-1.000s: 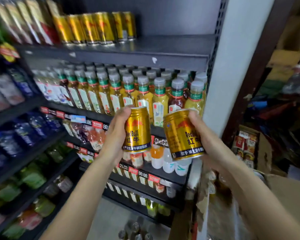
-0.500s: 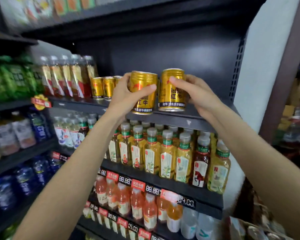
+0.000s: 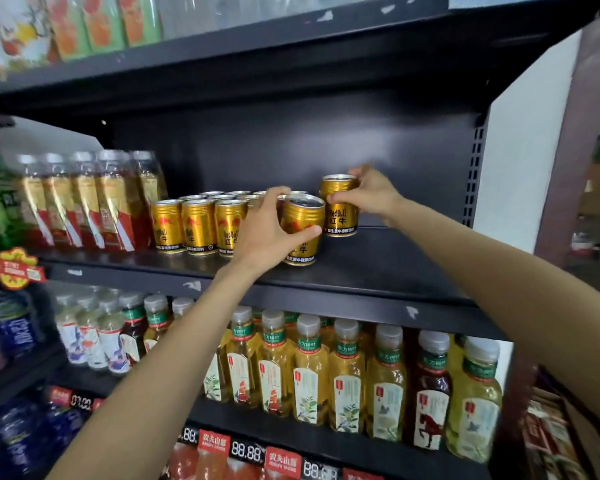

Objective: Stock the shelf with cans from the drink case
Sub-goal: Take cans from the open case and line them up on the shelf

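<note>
Hands: left hand (image 3: 264, 233) fingers grip gold RedBull can (image 3: 302, 233) | right hand (image 3: 369, 195) fingers grip rear RedBull can (image 3: 340, 209) | both on shelf (image 3: 378, 268)

on the dark shelf (image 3: 378, 271) a block of cans (image 3: 198, 225) stands in rows, with a row of bottles (image 3: 84, 202) just to its left. right of the block, near the front edge, the left hand (image 3: 267, 233) grips one can (image 3: 302, 230); behind and right of that, the right hand (image 3: 371, 195) holds another can (image 3: 340, 216) on the shelf, farther back. tea bottles (image 3: 343, 375) line the shelf below, under both arms, and packets (image 3: 66, 26) sit on the shelf above.
</note>
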The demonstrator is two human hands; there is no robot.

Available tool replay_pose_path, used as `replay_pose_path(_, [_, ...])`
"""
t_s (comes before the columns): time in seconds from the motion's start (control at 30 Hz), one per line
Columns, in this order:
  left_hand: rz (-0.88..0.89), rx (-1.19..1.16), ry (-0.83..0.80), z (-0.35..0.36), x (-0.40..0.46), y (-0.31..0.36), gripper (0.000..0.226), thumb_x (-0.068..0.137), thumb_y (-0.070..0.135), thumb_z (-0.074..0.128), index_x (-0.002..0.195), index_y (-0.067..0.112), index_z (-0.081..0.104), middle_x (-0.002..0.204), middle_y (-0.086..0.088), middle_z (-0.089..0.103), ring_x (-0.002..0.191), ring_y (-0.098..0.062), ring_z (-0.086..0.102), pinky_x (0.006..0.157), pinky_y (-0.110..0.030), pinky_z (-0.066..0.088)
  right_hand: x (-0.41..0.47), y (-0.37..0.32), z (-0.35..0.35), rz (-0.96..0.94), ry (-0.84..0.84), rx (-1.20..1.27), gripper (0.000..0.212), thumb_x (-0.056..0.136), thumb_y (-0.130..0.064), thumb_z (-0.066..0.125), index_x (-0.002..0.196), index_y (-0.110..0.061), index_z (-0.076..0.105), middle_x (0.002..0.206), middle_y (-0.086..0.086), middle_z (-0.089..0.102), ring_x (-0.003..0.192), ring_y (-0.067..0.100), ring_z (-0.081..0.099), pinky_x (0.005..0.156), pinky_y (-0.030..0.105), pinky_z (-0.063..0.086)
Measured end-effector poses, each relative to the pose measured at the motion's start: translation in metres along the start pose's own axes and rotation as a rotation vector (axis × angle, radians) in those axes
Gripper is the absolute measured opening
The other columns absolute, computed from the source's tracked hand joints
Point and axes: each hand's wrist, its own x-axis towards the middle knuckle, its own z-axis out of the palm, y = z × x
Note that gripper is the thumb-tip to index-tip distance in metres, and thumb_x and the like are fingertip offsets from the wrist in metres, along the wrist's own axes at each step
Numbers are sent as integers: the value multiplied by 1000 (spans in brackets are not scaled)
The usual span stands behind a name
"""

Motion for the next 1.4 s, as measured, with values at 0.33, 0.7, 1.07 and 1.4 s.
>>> replay_pose_path(0.33, [42, 163, 87, -2, -2, -16, 74, 69, 65, 66, 129, 26, 47, 117, 2, 63, 106, -16, 59, 83, -26, 46, 64, 27, 25, 93, -6, -108, 55, 72, -19, 79, 119, -7, 53, 114, 12, 62, 102, 24, 62, 72, 31, 53])
replay_pose_path(0.7, [80, 229, 33, 7, 16, 5, 73, 78, 60, 61, 134, 16, 46, 114, -2, 66, 104, -20, 61, 83, -25, 43, 70, 36, 28, 102, -225, -118, 75, 87, -20, 65, 147, -9, 22, 148, 12, 37, 132, 27, 42, 108, 37, 37])
replay_pose_path(1.07, [-18, 350, -115, 37, 56, 23, 64, 86, 46, 61, 133, 6, 44, 135, -16, 42, 118, -36, 51, 97, -37, 40, 11, 14, -5, -21, -407, -16, 51, 86, 2, 53, 131, -19, 43, 100, 3, 60, 97, 20, 63, 80, 31, 56])
replay_pose_path(1.4, [123, 650, -129, 47, 45, 14, 58, 86, 20, 66, 135, 1, 40, 125, -20, 56, 114, -36, 56, 89, -37, 47, 19, 23, 10, -97, -114, -212, 37, 85, 4, 62, 120, -8, 61, 116, 14, 62, 103, 25, 62, 91, 39, 53])
